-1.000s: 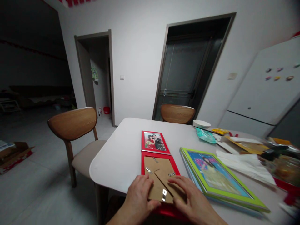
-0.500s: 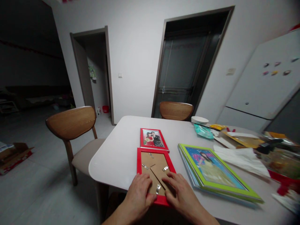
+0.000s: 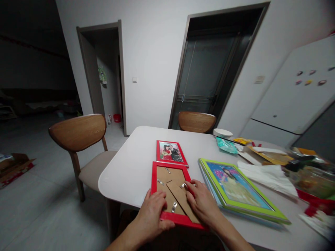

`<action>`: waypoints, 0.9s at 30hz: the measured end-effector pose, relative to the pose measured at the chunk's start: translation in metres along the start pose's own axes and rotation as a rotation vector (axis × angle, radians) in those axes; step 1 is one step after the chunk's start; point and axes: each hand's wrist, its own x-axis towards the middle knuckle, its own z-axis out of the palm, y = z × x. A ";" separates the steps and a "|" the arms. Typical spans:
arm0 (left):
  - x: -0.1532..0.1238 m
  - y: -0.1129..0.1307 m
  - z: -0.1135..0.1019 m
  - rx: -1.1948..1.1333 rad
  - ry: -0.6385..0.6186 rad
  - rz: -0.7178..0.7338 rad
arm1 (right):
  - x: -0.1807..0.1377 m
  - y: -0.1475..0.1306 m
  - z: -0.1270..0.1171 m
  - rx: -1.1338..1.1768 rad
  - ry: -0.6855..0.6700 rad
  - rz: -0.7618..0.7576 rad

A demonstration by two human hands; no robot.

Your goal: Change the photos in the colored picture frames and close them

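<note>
A red picture frame [image 3: 154, 177] lies face down at the table's near edge, its brown backboard [image 3: 172, 190] and metal clips showing. My left hand [image 3: 153, 212] grips its near left corner, fingers over the left side and thumb along the near edge. On the right side, the bent fingertips of my right hand [image 3: 202, 200] are closed at a metal clip [image 3: 183, 185], partly covering it. The backboard's stand is a flap with a dark slanting edge. Just beyond lies a second red picture frame [image 3: 171, 152], face up with a photo of a couple.
Green-edged picture frames [image 3: 243, 191] are stacked to the right on the white table [image 3: 125, 174]. Past them are white tissue [image 3: 267, 176], a teal packet [image 3: 226, 144], a white bowl [image 3: 222, 133] and clutter. Wooden chairs stand at the left [image 3: 78, 132] and far side [image 3: 196, 122].
My right hand has moved up from the frame's near edge to the clip on its right side. My left hand stays at the near left corner.
</note>
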 end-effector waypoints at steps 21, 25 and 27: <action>0.002 -0.003 0.001 0.012 -0.040 -0.023 | -0.021 -0.030 -0.010 0.093 -0.069 -0.334; 0.002 -0.004 0.001 0.006 -0.023 -0.007 | -0.030 -0.046 -0.018 0.134 -0.140 -0.386; 0.002 -0.004 0.001 -0.001 -0.024 -0.003 | -0.031 -0.047 -0.020 0.140 -0.146 -0.386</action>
